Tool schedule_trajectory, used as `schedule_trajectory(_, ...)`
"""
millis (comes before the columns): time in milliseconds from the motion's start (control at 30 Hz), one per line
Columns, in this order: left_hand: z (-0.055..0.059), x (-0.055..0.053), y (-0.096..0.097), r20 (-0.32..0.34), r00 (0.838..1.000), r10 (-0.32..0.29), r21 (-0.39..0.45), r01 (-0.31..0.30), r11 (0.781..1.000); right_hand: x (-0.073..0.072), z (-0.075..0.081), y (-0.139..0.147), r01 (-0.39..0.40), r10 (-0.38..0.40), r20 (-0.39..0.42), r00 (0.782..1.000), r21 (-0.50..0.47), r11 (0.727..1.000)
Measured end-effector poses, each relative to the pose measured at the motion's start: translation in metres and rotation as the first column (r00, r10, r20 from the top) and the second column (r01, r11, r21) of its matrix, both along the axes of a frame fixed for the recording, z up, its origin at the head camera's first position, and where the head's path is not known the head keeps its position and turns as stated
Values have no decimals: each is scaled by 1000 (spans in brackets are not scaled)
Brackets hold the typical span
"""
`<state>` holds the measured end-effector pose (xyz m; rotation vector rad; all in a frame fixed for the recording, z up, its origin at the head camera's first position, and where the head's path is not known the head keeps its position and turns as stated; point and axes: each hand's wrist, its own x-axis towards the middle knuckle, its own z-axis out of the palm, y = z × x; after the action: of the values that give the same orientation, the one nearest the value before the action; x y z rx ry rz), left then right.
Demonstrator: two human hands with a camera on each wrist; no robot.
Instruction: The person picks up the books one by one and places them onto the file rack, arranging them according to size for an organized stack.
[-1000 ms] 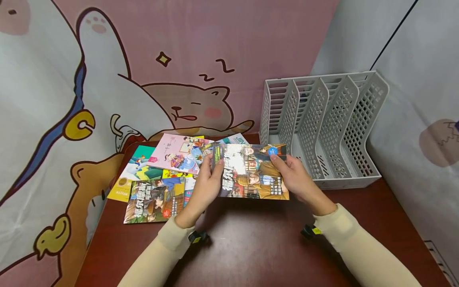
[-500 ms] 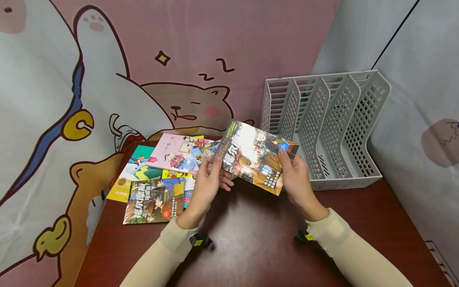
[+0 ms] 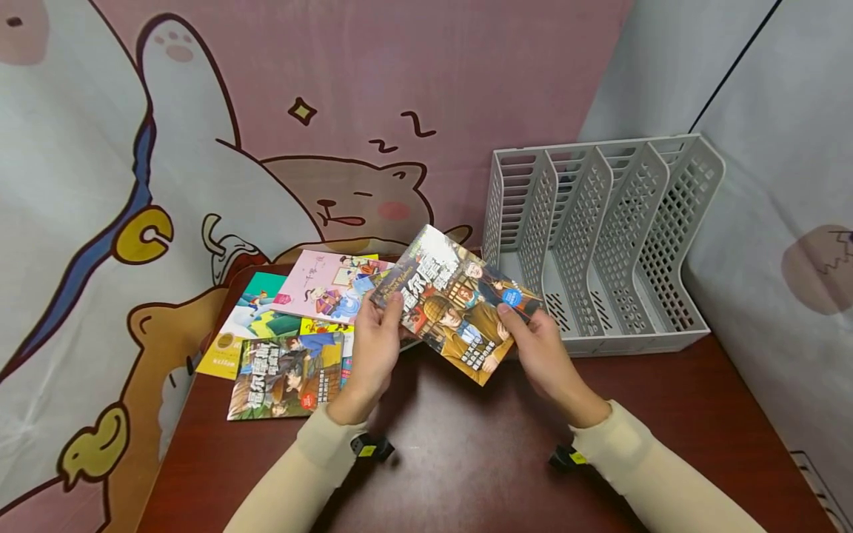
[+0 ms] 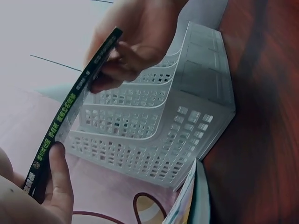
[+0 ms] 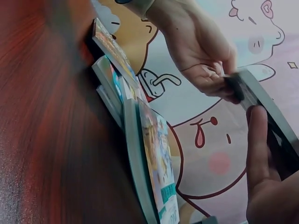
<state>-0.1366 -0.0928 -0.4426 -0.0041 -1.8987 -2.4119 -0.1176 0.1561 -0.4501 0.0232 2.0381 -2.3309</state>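
Note:
Both hands hold up one thin paperback book (image 3: 460, 303), its cover showing a figure in a brown coat and cap. My left hand (image 3: 375, 348) grips the left edge with the thumb on the cover. At the lower right edge my right hand (image 3: 545, 355) pinches the book, thumb on top near a blue round sticker. The book tilts, its right side lower, above the table. In the left wrist view the dark spine (image 4: 70, 105) shows lettering, with fingers curled beneath. The right wrist view shows the page edges (image 5: 268, 102) between both hands.
A pile of books lies at the left, with a pink book (image 3: 320, 285) on top and a similar detective-style book (image 3: 286, 377) in front. A grey perforated file rack (image 3: 600, 244) with several slots stands at the back right of the dark red table (image 3: 453, 466).
The book has turned clockwise from nearly level to a slant, and its cover now faces more toward the head camera. Both hands still hold it; the pile and rack have not moved.

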Motion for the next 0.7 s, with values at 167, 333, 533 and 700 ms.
schedule_trajectory(167, 6, -1, -7, -49, 999, 6, -103, -11, 995, 1, -1, 12, -132, 132, -7, 991, -42, 990)
schedule_trajectory(333, 17, -4, -18, -18, 1000, -24, -201, 20, 979, -1, 3, 26, -229, 229, 5, 973, 10, 973)
schedule_trajectory(533, 29, -6, -26, -28, 991, -134, -349, 116, 930, 0, 9, 30, -334, 318, 103, 942, 214, 918)
schedule_trajectory(700, 32, -7, -26, -64, 970, -233, -405, 188, 895, 1, 6, 23, -416, 398, 122, 909, 244, 876)
